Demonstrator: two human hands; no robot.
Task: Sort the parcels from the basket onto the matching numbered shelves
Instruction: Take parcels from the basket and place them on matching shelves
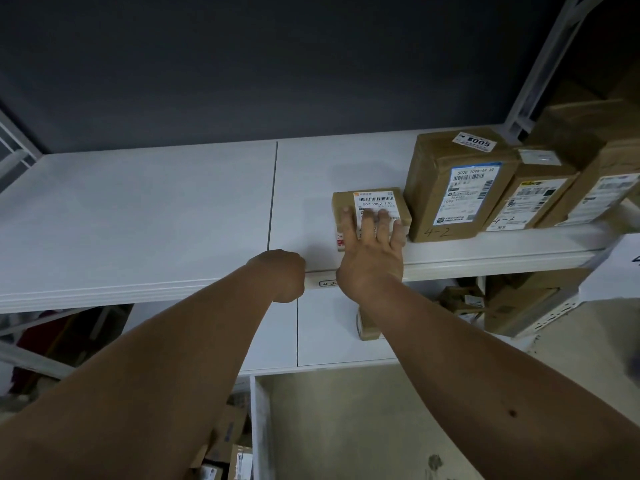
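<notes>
right hand (372,247) flat on small parcel (370,206) — fingers spread

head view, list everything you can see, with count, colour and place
small parcel: one, brown with white label, on upper shelf, under right hand
tall parcels: at least three, brown, standing in a row right of it, two marked 4-2
upper shelf: one, white, tag on front edge
lower shelf: one, white, brown boxes on it
wall: dark grey, behind
left hand: one, fingers curled at shelf edge, holds nothing seen
right hand: one, fingers flat on small parcel
</notes>
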